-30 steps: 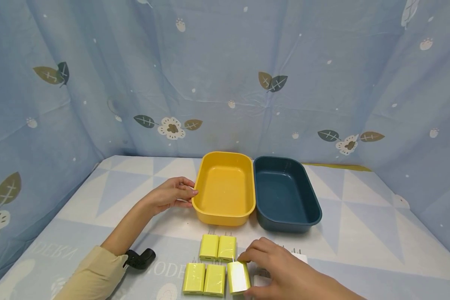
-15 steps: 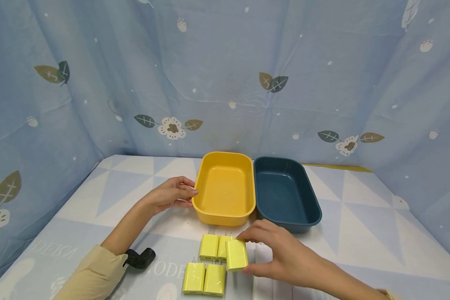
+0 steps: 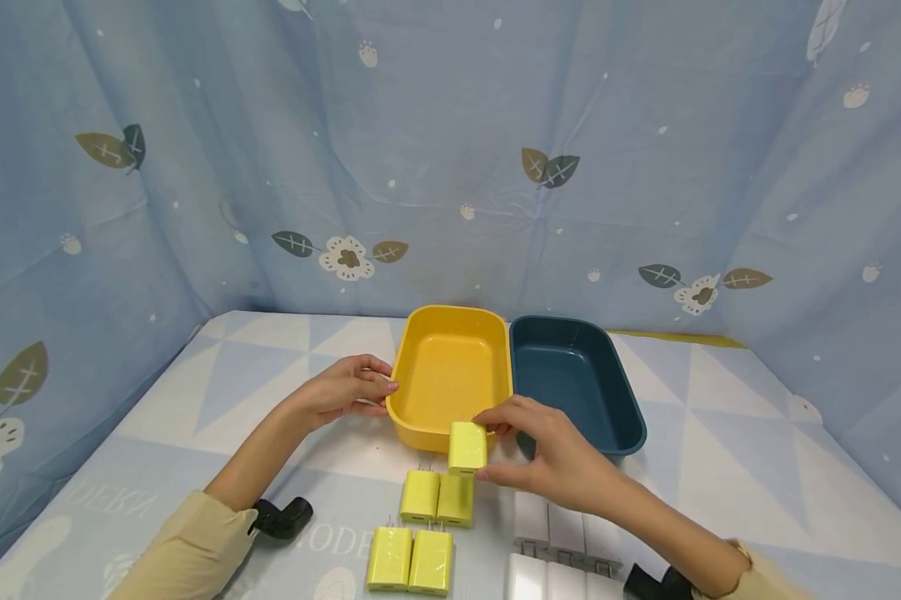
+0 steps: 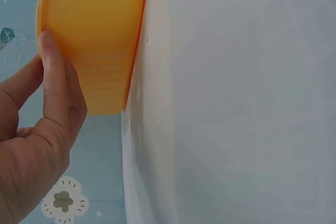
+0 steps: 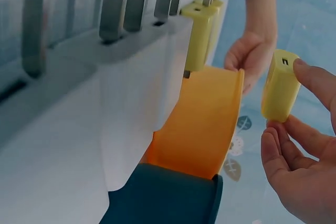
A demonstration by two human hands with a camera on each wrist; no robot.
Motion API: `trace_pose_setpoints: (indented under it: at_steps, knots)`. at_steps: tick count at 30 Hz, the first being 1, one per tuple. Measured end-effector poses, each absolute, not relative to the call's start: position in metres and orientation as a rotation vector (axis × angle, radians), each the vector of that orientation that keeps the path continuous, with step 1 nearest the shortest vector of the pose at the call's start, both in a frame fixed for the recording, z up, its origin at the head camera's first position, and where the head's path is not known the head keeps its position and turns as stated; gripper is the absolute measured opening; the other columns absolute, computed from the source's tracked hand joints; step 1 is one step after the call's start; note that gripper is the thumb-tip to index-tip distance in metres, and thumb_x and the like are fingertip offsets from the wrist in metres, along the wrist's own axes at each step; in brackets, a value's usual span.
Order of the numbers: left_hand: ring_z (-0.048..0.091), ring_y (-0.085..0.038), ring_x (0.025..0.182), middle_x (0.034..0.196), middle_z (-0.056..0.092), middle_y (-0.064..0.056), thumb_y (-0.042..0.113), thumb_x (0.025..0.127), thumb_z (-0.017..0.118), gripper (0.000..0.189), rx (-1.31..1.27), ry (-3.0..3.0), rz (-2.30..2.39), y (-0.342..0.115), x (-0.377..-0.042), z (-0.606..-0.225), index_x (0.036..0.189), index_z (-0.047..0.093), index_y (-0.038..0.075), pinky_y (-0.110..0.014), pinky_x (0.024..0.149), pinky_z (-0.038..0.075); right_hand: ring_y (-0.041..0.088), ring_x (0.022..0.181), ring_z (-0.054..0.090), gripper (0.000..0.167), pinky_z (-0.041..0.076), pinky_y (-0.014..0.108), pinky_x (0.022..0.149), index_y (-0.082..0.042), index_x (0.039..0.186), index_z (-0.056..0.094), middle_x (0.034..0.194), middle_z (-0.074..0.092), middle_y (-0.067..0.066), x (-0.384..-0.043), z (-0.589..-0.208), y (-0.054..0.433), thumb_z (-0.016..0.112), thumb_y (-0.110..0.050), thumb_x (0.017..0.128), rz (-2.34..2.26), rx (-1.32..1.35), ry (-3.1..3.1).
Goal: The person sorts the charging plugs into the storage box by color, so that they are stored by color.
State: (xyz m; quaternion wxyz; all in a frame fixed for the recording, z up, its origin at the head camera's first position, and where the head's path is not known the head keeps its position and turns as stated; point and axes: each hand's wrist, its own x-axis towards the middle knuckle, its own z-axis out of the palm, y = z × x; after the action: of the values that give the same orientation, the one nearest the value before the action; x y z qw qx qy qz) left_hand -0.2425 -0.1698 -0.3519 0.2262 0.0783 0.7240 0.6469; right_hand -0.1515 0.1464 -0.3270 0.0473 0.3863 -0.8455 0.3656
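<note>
In the head view my right hand [image 3: 558, 450] pinches a yellow charger plug [image 3: 468, 447] between thumb and fingers, just in front of the yellow bin [image 3: 453, 440]. The right wrist view shows the same plug [image 5: 280, 88], its port end by the thumb. My left hand [image 3: 345, 387] holds the left rim of that bin, with fingers along its outer wall [image 4: 100, 51] in the left wrist view. Several more yellow plugs [image 3: 420, 496] stand in two rows before the bin. White charger plugs [image 3: 528, 577] stand in rows to their right, partly behind my right arm.
A dark blue bin [image 3: 570, 375] sits against the right side of the yellow one. Both stand near the back of the cloth-covered table [image 3: 270, 333], before a blue patterned curtain [image 3: 450, 150]. Black wrist devices [image 3: 283, 518] show at both sleeves.
My right hand has lifted a yellow plug from the front row's right end and carried it forward toward the yellow bin, uncovering the white plugs. My left hand stays at the rim.
</note>
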Motion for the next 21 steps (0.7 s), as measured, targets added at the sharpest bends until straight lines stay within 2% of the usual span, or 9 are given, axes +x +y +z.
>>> trace_pose_setpoints:
  at_steps: [5,11,17,21]
  knots:
    - [0.066,-0.021,0.075,0.095,0.062,-0.013,0.008,0.096,0.066,0.039,0.205,1.998,1.780,-0.170,-0.243,-0.353,0.123,0.043,-0.008,-0.033,0.076,0.060,0.011,0.086,0.055,0.048,0.054,0.030,0.071,-0.016,0.122,0.065,0.104,0.060,-0.006,-0.161,-0.326,0.142,0.085,-0.027,0.080,1.098,1.118,-2.619]
    - [0.065,-0.021,0.076,0.096,0.062,-0.013,0.009,0.096,0.065,0.039,0.219,1.999,1.783,-0.170,-0.242,-0.353,0.123,0.042,-0.008,-0.032,0.076,0.060,0.018,0.094,0.057,0.049,0.055,0.036,0.082,-0.014,0.123,0.065,0.109,0.062,-0.004,-0.176,-0.327,0.134,0.083,-0.033,0.082,1.072,1.033,-2.643]
    - [0.066,-0.022,0.078,0.096,0.061,-0.014,0.009,0.097,0.065,0.038,0.230,2.000,1.787,-0.170,-0.242,-0.354,0.123,0.043,-0.007,-0.032,0.076,0.060,0.026,0.100,0.060,0.049,0.054,0.044,0.088,-0.010,0.124,0.065,0.114,0.063,-0.001,-0.189,-0.331,0.124,0.083,-0.029,0.082,1.168,0.989,-2.645]
    - [0.065,-0.022,0.078,0.096,0.061,-0.013,0.008,0.097,0.065,0.037,0.234,1.995,1.792,-0.169,-0.242,-0.354,0.123,0.043,-0.007,-0.033,0.076,0.060,0.027,0.100,0.060,0.050,0.054,0.042,0.090,-0.008,0.123,0.065,0.114,0.063,0.001,-0.196,-0.334,0.118,0.084,-0.027,0.081,1.192,0.961,-2.657]
